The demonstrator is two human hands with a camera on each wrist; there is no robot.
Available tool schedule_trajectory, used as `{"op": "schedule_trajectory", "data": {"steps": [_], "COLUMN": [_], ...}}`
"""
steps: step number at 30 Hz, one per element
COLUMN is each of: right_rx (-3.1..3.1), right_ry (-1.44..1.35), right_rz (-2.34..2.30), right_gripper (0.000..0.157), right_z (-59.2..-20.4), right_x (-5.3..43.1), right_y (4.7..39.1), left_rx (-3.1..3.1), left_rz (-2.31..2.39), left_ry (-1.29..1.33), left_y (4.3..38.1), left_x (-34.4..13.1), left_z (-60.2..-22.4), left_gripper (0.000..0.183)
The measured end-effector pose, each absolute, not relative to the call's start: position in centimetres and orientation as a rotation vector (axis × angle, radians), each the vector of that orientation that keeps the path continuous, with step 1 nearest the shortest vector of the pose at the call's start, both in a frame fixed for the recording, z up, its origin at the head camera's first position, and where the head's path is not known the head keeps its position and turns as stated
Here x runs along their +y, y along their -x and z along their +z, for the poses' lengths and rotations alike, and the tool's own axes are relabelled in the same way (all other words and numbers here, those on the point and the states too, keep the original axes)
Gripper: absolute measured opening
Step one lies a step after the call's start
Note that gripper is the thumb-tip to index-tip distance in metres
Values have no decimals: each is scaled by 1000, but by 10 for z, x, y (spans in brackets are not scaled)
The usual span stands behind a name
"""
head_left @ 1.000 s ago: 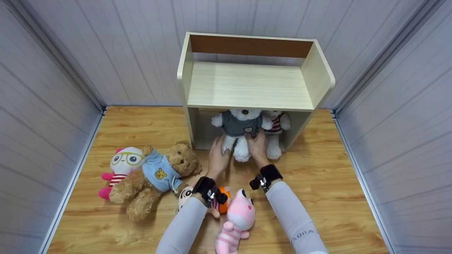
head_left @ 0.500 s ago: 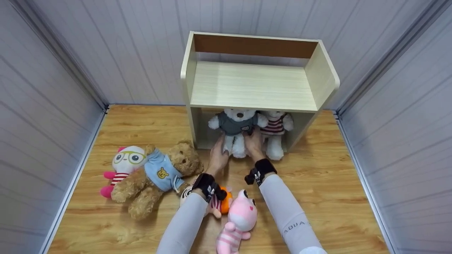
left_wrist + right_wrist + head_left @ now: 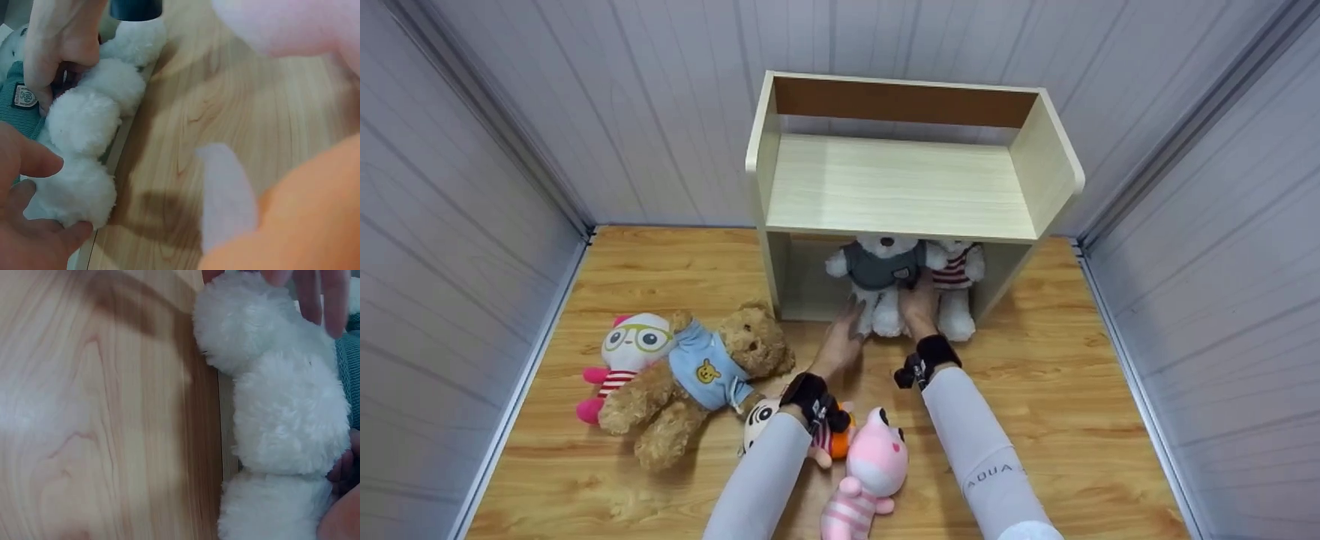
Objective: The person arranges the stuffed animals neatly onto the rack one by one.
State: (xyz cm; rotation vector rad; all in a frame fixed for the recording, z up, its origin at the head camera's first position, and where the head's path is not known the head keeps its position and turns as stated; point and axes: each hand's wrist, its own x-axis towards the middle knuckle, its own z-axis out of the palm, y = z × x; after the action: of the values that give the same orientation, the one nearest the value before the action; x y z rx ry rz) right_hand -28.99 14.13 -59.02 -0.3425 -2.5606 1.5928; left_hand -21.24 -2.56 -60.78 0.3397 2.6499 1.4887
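- On the wooden floor (image 3: 1035, 420) I see a shelf (image 3: 900, 187).
- Grey-shirt bear (image 3: 883, 268) is in its lower part.
- Left hand (image 3: 840, 345) touches the bear, fingers loose.
- Right hand (image 3: 918, 306) touches also; grip I cannot tell.

A brown bear (image 3: 703, 375) and bespectacled plush (image 3: 630, 346) lie on the floor (image 3: 1072, 420).

The white plush bear (image 3: 888, 313) looks fluffy, its grey cloth top (image 3: 877, 268) ribbed. The pale boxy wood-grain shelf (image 3: 900, 184) looks smooth.

White bear (image 3: 887, 319) in grey shirt, brown bear (image 3: 754, 341) in blue, pink-striped frog (image 3: 877, 457)
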Motion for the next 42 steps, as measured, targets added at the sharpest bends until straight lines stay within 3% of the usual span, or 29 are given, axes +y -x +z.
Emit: {"op": "schedule_trajectory", "data": {"steps": [10,17,21,26,33,42], "right_rx": [-2646,-2762,-2700,-2556,-2644,-2572], "right_ry": [465,401,250,-128,-594,-584], "right_rz": [1478,1331,1215,849,308,180], "right_gripper": [46,49,41,24,44,42], "right_z": [-593,-589,-591,-601,-613,-627], "right_x": [141,141,144,148,160,183], "right_y": [299,298,289,267,238,237], "left_rx": [2625,2573,2550,2494,2545,2525], "left_rz": [1509,1536,1584,1686,1698,1653], "left_ry": [-249,-198,-197,-187,-161,-116], "left_y": [208,211,213,215,215,216], "left_x": [-26,-24,-23,-23,-24,-21], "left_z": [-613,-613,-615,-618,-620,-617], "left_gripper": [60,62,62,63,60,60]}}
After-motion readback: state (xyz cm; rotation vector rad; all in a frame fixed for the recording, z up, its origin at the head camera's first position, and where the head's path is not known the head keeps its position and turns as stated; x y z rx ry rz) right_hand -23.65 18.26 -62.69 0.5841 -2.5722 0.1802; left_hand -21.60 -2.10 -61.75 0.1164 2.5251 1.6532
